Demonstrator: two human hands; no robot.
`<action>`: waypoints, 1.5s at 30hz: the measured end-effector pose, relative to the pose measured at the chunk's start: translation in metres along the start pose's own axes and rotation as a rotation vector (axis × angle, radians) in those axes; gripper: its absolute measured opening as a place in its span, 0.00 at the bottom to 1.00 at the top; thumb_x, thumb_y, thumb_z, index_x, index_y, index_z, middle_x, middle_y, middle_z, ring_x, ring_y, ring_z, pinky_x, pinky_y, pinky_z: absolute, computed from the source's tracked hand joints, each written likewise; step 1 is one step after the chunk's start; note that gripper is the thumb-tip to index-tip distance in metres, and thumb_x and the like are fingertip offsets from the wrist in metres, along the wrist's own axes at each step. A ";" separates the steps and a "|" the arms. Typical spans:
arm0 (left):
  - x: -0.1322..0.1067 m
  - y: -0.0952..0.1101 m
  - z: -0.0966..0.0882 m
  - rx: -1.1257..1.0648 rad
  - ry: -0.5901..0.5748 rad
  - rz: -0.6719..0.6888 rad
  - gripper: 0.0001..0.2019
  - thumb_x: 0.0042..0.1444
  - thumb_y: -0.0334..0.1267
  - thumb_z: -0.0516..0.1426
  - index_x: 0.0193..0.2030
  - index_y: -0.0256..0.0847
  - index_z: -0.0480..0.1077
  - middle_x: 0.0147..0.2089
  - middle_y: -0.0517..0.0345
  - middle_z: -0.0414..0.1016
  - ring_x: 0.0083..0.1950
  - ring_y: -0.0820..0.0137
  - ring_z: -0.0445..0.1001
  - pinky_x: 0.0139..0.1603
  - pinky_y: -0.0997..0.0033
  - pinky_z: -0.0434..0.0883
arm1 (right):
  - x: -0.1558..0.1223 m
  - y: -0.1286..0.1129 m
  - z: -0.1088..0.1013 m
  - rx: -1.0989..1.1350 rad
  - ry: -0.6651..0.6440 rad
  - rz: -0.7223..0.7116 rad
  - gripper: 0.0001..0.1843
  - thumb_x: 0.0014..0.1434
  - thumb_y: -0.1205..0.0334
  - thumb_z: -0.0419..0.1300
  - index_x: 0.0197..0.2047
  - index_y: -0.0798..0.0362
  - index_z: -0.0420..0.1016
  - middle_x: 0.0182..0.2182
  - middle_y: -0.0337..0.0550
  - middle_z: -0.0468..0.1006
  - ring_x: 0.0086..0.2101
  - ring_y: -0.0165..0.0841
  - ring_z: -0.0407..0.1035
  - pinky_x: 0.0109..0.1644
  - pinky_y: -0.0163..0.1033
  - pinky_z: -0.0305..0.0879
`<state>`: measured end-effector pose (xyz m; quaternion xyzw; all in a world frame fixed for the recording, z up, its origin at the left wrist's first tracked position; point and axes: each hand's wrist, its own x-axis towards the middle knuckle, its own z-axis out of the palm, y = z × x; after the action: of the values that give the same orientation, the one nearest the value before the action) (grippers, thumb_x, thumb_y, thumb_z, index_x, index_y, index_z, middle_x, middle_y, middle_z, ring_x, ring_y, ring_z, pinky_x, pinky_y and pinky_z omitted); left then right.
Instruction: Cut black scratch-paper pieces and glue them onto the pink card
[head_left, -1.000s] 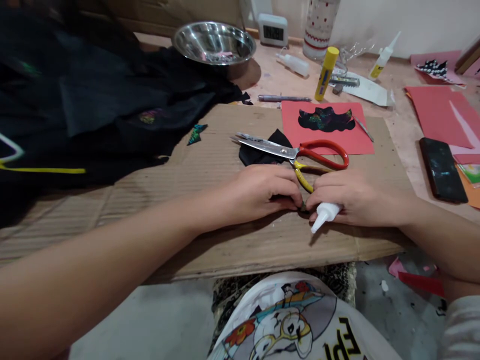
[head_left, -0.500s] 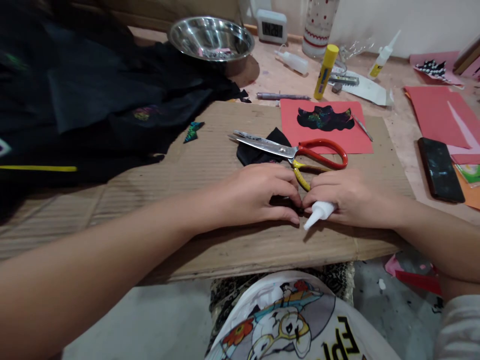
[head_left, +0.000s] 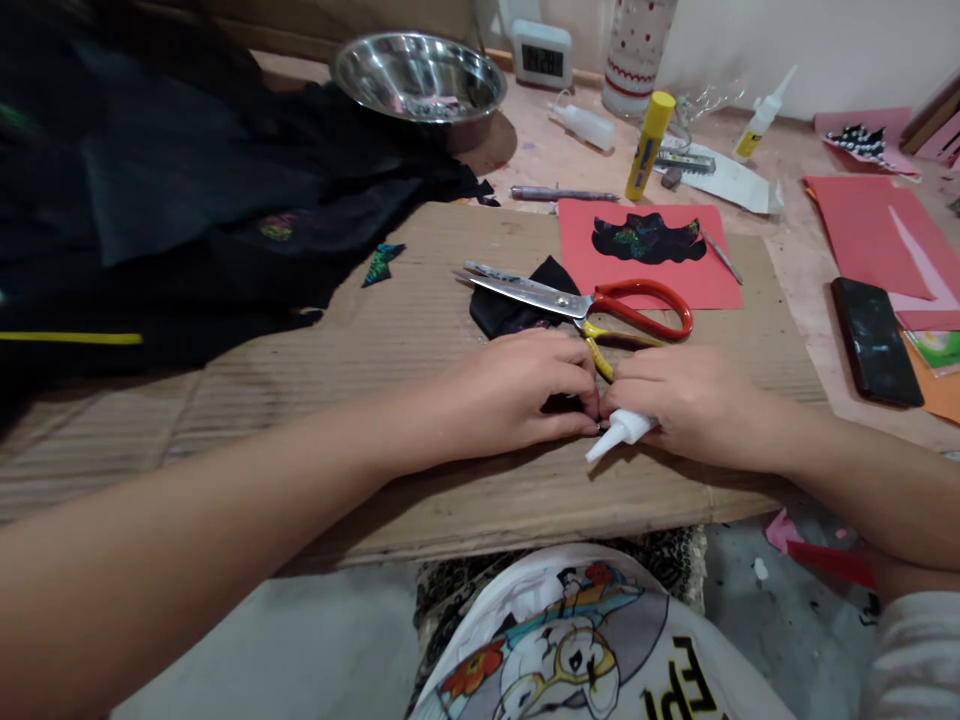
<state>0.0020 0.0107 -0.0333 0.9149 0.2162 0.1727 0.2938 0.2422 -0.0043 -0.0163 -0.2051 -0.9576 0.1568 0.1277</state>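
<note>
On the cardboard sheet (head_left: 450, 500) my two hands meet at the fingertips. My left hand (head_left: 525, 390) is closed, its thumb and fingers pinched together over something small and dark, mostly hidden. A glue bottle with a white nozzle (head_left: 621, 434) is gripped in my right hand (head_left: 690, 405); the nozzle points down and left, and the bottle's body is covered by the palm. Right behind the fingers lie scissors (head_left: 562, 300) with one red and one yellow handle, their blades resting across a black fabric piece (head_left: 502, 312).
Black cloth (head_left: 187, 220) covers the left. Behind are a steel bowl (head_left: 420, 85), a glue stick (head_left: 649, 145), a pen (head_left: 562, 193) and a red card (head_left: 652, 290) with a black cutout (head_left: 649, 238). A phone (head_left: 876, 340) lies at right.
My left thumb has drawn in to meet the fingertips. The glue nozzle in my right hand has shifted slightly left. The view has moved a little.
</note>
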 end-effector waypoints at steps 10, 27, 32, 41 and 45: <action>0.000 -0.003 0.000 0.053 -0.004 0.056 0.03 0.64 0.39 0.64 0.42 0.45 0.81 0.43 0.57 0.80 0.46 0.66 0.77 0.49 0.67 0.69 | -0.002 0.004 -0.019 0.218 -0.134 -0.017 0.06 0.70 0.65 0.61 0.45 0.54 0.80 0.38 0.44 0.81 0.36 0.32 0.71 0.40 0.36 0.62; 0.002 -0.003 -0.001 0.054 -0.011 0.049 0.04 0.64 0.35 0.63 0.41 0.45 0.81 0.44 0.57 0.81 0.45 0.68 0.77 0.47 0.70 0.69 | -0.001 0.002 -0.009 -0.003 -0.083 -0.099 0.11 0.71 0.67 0.56 0.40 0.55 0.79 0.33 0.43 0.80 0.34 0.33 0.69 0.37 0.38 0.58; 0.002 -0.001 -0.003 0.036 -0.018 0.034 0.05 0.64 0.36 0.62 0.41 0.45 0.81 0.42 0.57 0.80 0.44 0.69 0.77 0.47 0.71 0.70 | -0.002 0.003 -0.005 0.027 -0.049 -0.059 0.08 0.69 0.66 0.59 0.39 0.55 0.79 0.33 0.44 0.79 0.33 0.33 0.70 0.36 0.37 0.57; 0.001 -0.002 -0.001 0.105 0.014 0.082 0.06 0.67 0.38 0.61 0.45 0.45 0.81 0.45 0.56 0.82 0.47 0.67 0.79 0.48 0.70 0.70 | 0.000 0.007 -0.016 0.264 -0.032 0.090 0.04 0.67 0.63 0.62 0.40 0.53 0.77 0.34 0.40 0.80 0.34 0.31 0.72 0.39 0.35 0.62; -0.001 0.005 0.004 0.230 0.098 0.167 0.09 0.70 0.39 0.58 0.48 0.46 0.81 0.44 0.55 0.82 0.47 0.65 0.78 0.49 0.68 0.70 | 0.002 0.000 -0.024 0.332 0.133 0.256 0.10 0.65 0.55 0.65 0.37 0.52 0.74 0.32 0.37 0.77 0.31 0.29 0.68 0.35 0.34 0.61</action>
<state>0.0045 0.0047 -0.0331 0.9479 0.1716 0.2151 0.1605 0.2480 0.0029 0.0060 -0.3111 -0.8743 0.3135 0.2014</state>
